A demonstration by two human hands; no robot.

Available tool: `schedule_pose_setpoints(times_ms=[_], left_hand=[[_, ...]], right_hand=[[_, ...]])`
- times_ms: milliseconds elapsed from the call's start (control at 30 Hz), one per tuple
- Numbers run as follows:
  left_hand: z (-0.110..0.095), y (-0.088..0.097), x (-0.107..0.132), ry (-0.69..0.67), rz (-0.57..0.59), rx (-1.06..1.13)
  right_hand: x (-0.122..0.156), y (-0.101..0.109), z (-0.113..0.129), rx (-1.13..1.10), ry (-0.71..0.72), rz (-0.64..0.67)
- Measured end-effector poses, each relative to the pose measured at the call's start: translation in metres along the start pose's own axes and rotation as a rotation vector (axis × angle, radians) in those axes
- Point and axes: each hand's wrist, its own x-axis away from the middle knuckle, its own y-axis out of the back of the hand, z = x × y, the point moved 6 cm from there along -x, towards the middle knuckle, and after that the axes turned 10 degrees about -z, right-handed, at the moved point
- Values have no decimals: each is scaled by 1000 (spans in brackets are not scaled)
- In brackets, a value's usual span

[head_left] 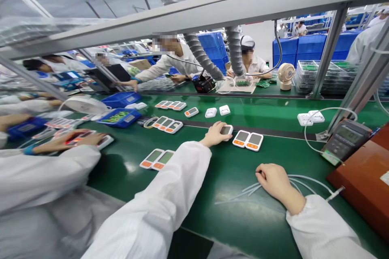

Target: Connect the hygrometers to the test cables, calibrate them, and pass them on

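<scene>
- left hand (214, 133): fingers curled closed around the left end of a small white plastic device with a grey screen (227, 130).
- device lies flat on the green conveyor belt (212, 194) and sticks out to the right of the fingers. long axis partly hidden.
- pair of white devices with orange buttons (248, 140) just right of it.
- right hand (271, 179): nearer the body, curled shut on thin white cables (299, 182). cannot tell if it pinches them.

Green conveyor belt (243, 218) under a grey metal frame (212, 8), blue crates (310, 44) behind.
</scene>
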Motion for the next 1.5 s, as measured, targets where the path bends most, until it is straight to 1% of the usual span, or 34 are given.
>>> schedule_pose_setpoints(times_ms=[100,233,300,367,467,567,700,833,967,1067,1133,1167,1233,1300,1400,1433,1500], left_hand=[[-16,2,-21,22,-35,22],[-51,-2,-52,37,-47,20],[-71,-9,-65,37,-30,6],[-87,-19,-79,29,3,-5],[-102,-37,-104,14,48,-14],[-110,-51,-129,20,65,-19],[-113,-63,-152,27,58,-11],[-100,-69,-161,61,40,2],[-87,-68,-161,93,82,3],[-92,-58,-152,116,99,0],[-102,-49,-135,120,93,6],[-107,-45,-122,113,88,12],[-118,-37,-89,68,90,39],[-125,-32,-50,11,118,85],[-129,-32,8,-12,234,94],[-131,-33,24,-23,263,84],[-134,-32,46,-24,267,65]], right_hand=[[-2,0,0,3,-11,5],[0,-2,0,0,14,5],[3,-6,-3,-4,49,-29],[6,-10,-7,-7,81,-97],[9,-19,-15,-21,142,-179],[12,-22,-18,-35,192,-212],[14,-21,-16,-47,175,-199],[15,-22,-16,-67,148,-172],[16,-22,-17,-67,155,-182],[15,-20,-16,-56,166,-200],[14,-19,-14,-40,171,-212],[13,-19,-14,-32,176,-218],[12,-18,-13,-25,186,-224],[10,-18,-14,-29,198,-218],[9,-19,-16,-38,222,-203],[8,-19,-16,-37,222,-201],[8,-19,-15,-29,206,-198]])
